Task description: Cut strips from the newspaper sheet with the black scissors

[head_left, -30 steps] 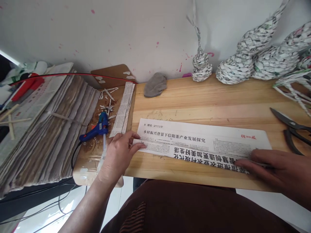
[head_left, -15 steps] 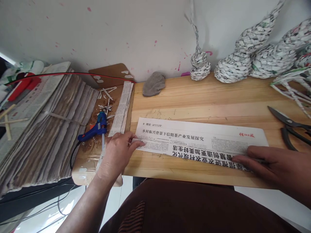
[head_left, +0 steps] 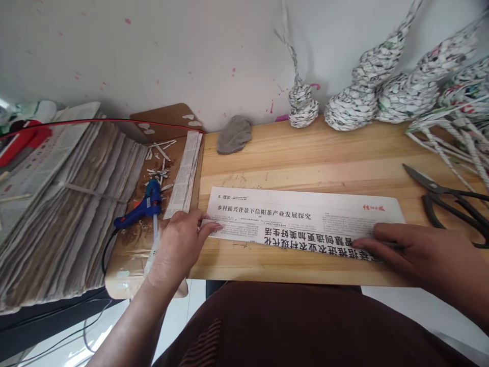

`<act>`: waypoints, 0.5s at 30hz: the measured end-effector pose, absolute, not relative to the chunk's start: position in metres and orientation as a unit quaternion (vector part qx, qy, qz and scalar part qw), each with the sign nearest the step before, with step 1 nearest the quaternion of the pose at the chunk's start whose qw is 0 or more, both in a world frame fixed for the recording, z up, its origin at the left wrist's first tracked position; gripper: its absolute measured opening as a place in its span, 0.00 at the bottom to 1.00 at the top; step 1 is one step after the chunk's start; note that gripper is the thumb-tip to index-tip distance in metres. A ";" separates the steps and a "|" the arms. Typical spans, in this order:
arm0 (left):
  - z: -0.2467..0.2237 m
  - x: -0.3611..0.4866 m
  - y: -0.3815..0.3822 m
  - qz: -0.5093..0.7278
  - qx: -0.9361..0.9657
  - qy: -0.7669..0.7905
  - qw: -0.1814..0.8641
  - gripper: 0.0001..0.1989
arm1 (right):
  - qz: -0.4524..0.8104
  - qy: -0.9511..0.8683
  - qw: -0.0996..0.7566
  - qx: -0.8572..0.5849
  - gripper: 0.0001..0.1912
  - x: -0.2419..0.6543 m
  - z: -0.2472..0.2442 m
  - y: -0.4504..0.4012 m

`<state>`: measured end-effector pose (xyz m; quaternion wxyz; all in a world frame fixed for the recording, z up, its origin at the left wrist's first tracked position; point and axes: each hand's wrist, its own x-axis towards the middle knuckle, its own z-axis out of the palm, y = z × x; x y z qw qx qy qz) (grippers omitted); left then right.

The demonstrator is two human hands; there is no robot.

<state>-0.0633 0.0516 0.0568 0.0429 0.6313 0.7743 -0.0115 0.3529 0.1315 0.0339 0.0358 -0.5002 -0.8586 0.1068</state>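
Observation:
A long folded strip of newspaper point(head_left: 282, 216) lies near the front edge of the wooden table point(head_left: 267, 265). Its lower part shows large upside-down print. At its left end my left hand point(head_left: 185, 239) pinches the edge between thumb and fingers. My right hand point(head_left: 416, 250) grips the right end, the thumb on top of the paper and the other fingers partly hidden.
A blue glue gun point(head_left: 147, 206), paper scraps and narrow newspaper strips point(head_left: 187, 168) lie left, beside a tied newspaper stack point(head_left: 84, 193). A grey cloth point(head_left: 235, 135) and woven paper shapes point(head_left: 351, 107) stand behind. Black scissors point(head_left: 433, 188) lie right.
The whole view has shifted slightly, so the table things appear further left. Both hands keep their hold on the newspaper strip, which looks much the same.

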 end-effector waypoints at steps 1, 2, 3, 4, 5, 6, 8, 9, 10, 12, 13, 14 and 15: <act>0.057 -0.063 0.051 -0.010 0.631 0.775 0.043 0.14 | 0.099 -0.862 0.045 -0.496 0.36 0.354 0.033 0.131; 0.056 -0.062 0.050 -0.007 0.633 0.773 0.043 0.14 | 0.090 -0.863 0.058 -0.494 0.36 0.353 0.033 0.130; 0.056 -0.062 0.048 -0.004 0.637 0.770 0.040 0.15 | 0.082 -0.863 0.071 -0.493 0.36 0.352 0.034 0.129; 0.055 -0.061 0.046 0.001 0.641 0.766 0.036 0.15 | 0.074 -0.861 0.085 -0.496 0.37 0.351 0.035 0.128; 0.054 -0.061 0.044 0.006 0.646 0.763 0.028 0.16 | 0.074 -0.860 0.089 -0.498 0.37 0.350 0.036 0.127; 0.053 -0.061 0.042 0.008 0.648 0.762 0.013 0.17 | 0.079 -0.859 0.087 -0.498 0.37 0.348 0.036 0.126; 0.048 -0.062 0.039 0.023 0.645 0.764 -0.006 0.18 | 0.093 -0.856 0.074 -0.503 0.37 0.347 0.038 0.125; 0.046 -0.063 0.038 0.034 0.645 0.763 -0.011 0.19 | 0.097 -0.855 0.066 -0.506 0.36 0.346 0.038 0.125; 0.044 -0.063 0.038 0.044 0.644 0.763 -0.023 0.20 | 0.101 -0.852 0.061 -0.510 0.35 0.346 0.039 0.125; 0.039 -0.064 0.036 0.067 0.648 0.757 -0.052 0.22 | 0.107 -0.846 0.054 -0.520 0.34 0.346 0.040 0.125; 0.038 -0.064 0.035 0.080 0.654 0.750 -0.064 0.20 | 0.110 -0.843 0.053 -0.524 0.34 0.346 0.041 0.125; 0.036 -0.064 0.034 0.094 0.662 0.740 -0.068 0.17 | 0.113 -0.841 0.051 -0.527 0.34 0.346 0.042 0.124; 0.034 -0.065 0.032 0.110 0.674 0.728 -0.057 0.14 | 0.117 -0.841 0.050 -0.526 0.34 0.346 0.043 0.124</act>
